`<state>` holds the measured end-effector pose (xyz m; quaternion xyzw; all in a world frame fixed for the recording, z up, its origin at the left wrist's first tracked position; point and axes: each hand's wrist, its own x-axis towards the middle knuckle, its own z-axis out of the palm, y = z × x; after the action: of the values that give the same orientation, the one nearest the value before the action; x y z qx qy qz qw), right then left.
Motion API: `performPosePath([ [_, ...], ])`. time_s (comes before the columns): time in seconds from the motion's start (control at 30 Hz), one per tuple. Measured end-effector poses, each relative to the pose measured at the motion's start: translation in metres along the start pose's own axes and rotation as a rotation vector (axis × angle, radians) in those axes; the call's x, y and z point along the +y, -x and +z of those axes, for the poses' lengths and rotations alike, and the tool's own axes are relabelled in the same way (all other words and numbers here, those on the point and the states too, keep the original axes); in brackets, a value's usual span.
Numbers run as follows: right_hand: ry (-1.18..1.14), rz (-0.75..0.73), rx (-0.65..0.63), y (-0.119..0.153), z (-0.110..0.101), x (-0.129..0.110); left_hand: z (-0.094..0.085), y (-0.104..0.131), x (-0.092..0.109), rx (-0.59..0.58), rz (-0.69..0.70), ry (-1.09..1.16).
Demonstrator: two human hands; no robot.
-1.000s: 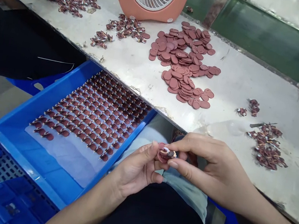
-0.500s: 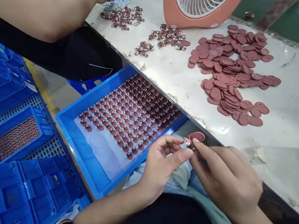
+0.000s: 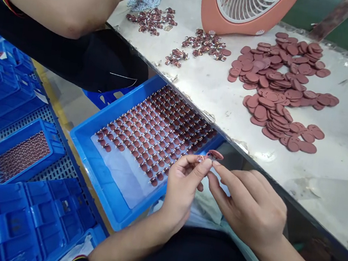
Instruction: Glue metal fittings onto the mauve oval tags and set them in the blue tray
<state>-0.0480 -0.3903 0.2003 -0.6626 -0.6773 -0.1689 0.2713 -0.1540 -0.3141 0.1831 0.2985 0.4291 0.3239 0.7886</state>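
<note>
Between thumb and forefinger, my left hand (image 3: 183, 183) pinches a small brown-and-white figure (image 3: 200, 158), mostly covered by the fingertips. A reddish-brown oval disc (image 3: 215, 154) is tilted against the figure. My right hand (image 3: 250, 205) has its closed fingertips at the disc's lower edge; their exact hold is partly hidden. Both hands are in front of the table edge, beside a blue tray (image 3: 91, 171) lined with rows of small brown pieces on a white sheet (image 3: 117, 170).
On the table (image 3: 218, 85) lie a large pile of oval discs (image 3: 276, 84) and clusters of small figures (image 3: 204, 44). An orange fan (image 3: 205, 10) stands behind them. Another person's arm (image 3: 65, 0) reaches over at upper left. Blue crates (image 3: 21, 221) stack at left.
Both hands have moved slightly left with the figure and disc, and the disc now appears more edge-on. The view has shifted a little; the other person's hand stays by the pale blue pile.
</note>
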Motion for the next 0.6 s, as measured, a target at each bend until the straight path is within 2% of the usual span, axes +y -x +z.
performPosePath([
  [0.1, -0.077, -0.034, 0.016, 0.003, -0.014, -0.003, -0.011, -0.006, 0.004, 0.081, 0.088, -0.119],
  [0.17, -0.119, -0.037, 0.006, 0.009, -0.023, -0.003, -0.032, -0.012, 0.01, 0.2, 0.219, -0.357],
  [0.23, -0.131, -0.016, -0.005, 0.018, -0.029, 0.0, -0.068, -0.022, 0.022, 0.348, 0.347, -0.632],
  [0.33, -0.135, 0.021, -0.01, 0.035, -0.032, 0.008, -0.14, -0.038, 0.05, 0.523, 0.422, -0.845],
  [0.4, -0.135, 0.033, -0.017, 0.045, -0.03, 0.012, -0.187, -0.048, 0.07, 0.637, 0.407, -1.061],
  [0.47, -0.136, 0.035, -0.023, 0.05, -0.027, 0.015, -0.225, -0.056, 0.087, 0.701, 0.327, -1.305],
  [0.53, -0.142, 0.031, -0.03, 0.052, -0.026, 0.016, -0.25, -0.064, 0.097, 0.676, 0.219, -1.526],
  [0.6, -0.149, 0.025, -0.034, 0.051, -0.025, 0.017, -0.264, -0.072, 0.102, 0.605, 0.116, -1.704],
])
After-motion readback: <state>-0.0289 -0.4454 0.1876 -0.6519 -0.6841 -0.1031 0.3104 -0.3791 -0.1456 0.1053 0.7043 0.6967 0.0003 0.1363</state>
